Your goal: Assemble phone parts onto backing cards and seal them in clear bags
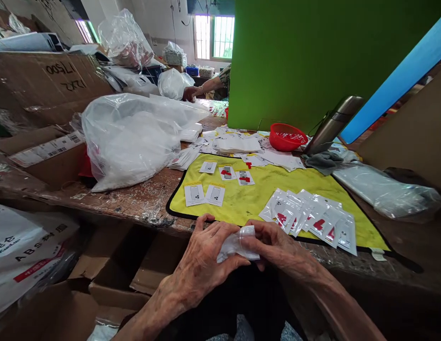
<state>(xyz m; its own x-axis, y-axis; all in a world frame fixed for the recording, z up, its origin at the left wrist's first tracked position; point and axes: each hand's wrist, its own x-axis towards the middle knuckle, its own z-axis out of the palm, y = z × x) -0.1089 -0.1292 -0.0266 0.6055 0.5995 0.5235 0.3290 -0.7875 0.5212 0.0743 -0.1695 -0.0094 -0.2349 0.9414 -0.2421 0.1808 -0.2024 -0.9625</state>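
Note:
Between my two hands, in front of the table edge, is a small clear plastic bag (238, 244). My left hand (209, 244) is closed on its left side, thumb below and fingers above. Fingers of my right hand (273, 241) pinch the bag's right side. What the bag contains, if anything, I cannot make out. Beyond my hands lies a yellow cloth (238, 208) with black edging. White printed cards (215, 194) rest on its left part, two of them with red and grey pieces on top. Filled clear packets (318, 215) overlap on the right part, showing red pieces inside.
A large clear bag of white material (131, 142) stands on the table (131, 203) at left. Behind the cloth are stacked papers (239, 143), a red basket (286, 137) and a metal flask (334, 124). A green partition (312, 57) rises behind. Another person's hand (193, 92) shows far back.

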